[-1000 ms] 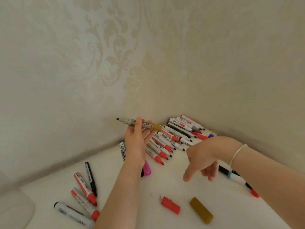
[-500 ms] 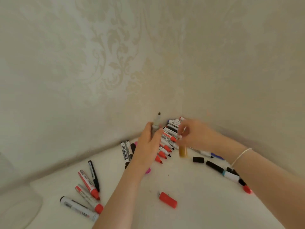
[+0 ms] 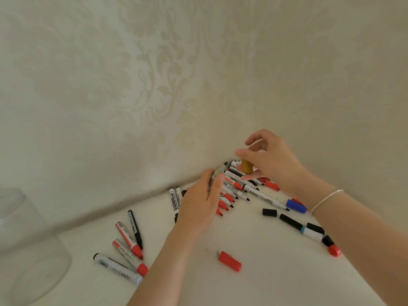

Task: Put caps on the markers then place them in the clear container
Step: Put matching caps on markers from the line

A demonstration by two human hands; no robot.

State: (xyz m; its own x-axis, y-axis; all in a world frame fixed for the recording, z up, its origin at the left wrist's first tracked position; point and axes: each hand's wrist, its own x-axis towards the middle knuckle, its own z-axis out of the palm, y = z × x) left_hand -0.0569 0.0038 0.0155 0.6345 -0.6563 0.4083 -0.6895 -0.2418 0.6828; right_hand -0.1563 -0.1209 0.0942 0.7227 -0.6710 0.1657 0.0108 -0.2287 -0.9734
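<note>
Markers lie fanned in the corner of a white surface, most of them uncapped with red or black tips pointing outward. From the head camera, the left hand has its fingers curled round a grey uncapped marker, whose tip points up and away toward the wall. The right hand pinches a mustard-yellow cap between thumb and fingers, just beside and slightly above that marker's tip; cap and tip are not yet joined. A thin bracelet circles the right wrist.

A loose red cap lies alone on the near part of the surface, and a loose black cap sits to the right of the fan, near a blue-capped marker. Several capped markers lie grouped to the left of the left forearm. The clear container stands at the far left edge, well apart from both hands; whether it holds anything cannot be told.
</note>
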